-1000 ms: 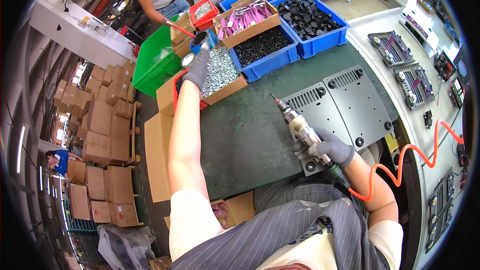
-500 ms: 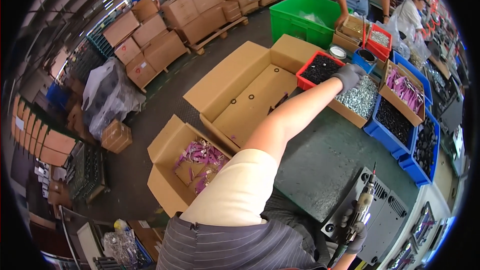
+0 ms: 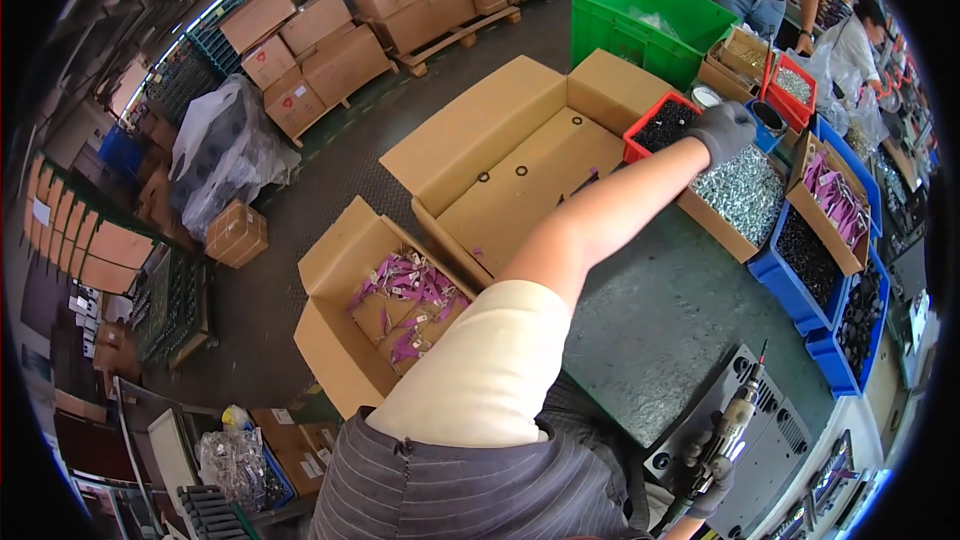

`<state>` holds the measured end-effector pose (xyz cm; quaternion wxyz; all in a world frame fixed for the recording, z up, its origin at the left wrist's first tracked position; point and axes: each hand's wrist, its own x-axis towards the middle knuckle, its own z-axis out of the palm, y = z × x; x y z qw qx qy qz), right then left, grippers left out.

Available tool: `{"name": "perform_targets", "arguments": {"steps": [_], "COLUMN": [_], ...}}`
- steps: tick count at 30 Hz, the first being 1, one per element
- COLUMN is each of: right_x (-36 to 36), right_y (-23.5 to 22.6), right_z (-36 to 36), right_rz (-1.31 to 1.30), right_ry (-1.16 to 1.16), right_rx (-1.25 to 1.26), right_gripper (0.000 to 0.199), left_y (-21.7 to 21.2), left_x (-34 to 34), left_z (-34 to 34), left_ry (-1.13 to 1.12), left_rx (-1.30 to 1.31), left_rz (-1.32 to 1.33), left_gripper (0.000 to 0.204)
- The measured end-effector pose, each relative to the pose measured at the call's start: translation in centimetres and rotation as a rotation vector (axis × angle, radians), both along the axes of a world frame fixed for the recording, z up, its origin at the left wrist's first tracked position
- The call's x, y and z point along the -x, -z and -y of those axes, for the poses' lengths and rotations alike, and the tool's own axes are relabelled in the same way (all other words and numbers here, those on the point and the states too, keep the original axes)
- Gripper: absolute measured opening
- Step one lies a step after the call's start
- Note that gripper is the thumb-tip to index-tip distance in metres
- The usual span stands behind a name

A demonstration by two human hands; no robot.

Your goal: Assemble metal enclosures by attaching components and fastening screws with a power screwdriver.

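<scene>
**Left hand over the screw box, driver idle in the right**

Currently my left hand, in a grey knit glove, sits in the upper right of the frame, at the near-left corner of the cardboard box of silver screws. Fingers are curled downward over the heap; whether they have closed on any screws I cannot tell, since the back of the glove hides the fingertips.

My right hand, also gloved, is at the bottom right of the frame, wrapped fully around the grip of the pneumatic screwdriver. Bit points up and away, above the grey metal housing lying on the green bench mat.

Screws: bright, small, a loose pile filling the box. Judgement: individually light, hard and stiff, slick against the glove, and likely to slip away or come up in a clump. Best taken by pinching a few off the top of the heap, not by digging in.

Neighbours:
- red bin of dark small parts, just left of the hand
- blue bin of black parts, right of the screw box
- open carton with black rings, further left
</scene>
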<state>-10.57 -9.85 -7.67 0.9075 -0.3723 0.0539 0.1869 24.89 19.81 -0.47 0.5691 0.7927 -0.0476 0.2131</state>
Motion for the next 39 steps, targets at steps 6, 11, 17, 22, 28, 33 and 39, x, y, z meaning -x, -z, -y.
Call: {"name": "perform_targets", "arguments": {"steps": [6,11,17,22,28,33,39], "right_x": [0.3,0.2,0.2,0.2,0.3,0.4,0.4], "right_y": [-0.4,-0.1,0.2,0.4,0.6,0.1,0.5], "right_z": [-0.3,0.5,0.8,0.8,1.0,0.5,0.8], "right_rz": [-0.017,-0.032,-0.037,-0.056,-0.058,-0.047,-0.059], "right_ry": [0.051,-0.025,-0.010,-0.005,0.007,0.010,-0.007], "right_rx": [0.029,-0.045,-0.010,-0.058,-0.059,-0.076,-0.126], "right_gripper": [0.077,0.076,0.076,0.074,0.074,0.076,0.074], "left_y": [-0.1,2.9,1.6,2.5,2.5,1.4,3.2], "left_x": [2.5,2.9,1.8,1.1,1.4,3.1,1.9], "left_z": [-8.0,-7.4,-6.2,-6.7,-6.8,-6.7,-6.8], "left_ry": [-0.214,-0.115,-0.118,-0.148,-0.222,-0.115,-0.221], "left_rx": [-0.848,-1.153,-1.172,-1.130,-0.993,-1.193,-1.040], "left_rz": [-0.284,-0.363,-0.493,-0.478,-0.440,-0.558,-0.448], "left_gripper": [0.025,0.032,0.024,0.025,0.027,0.024,0.022]}}
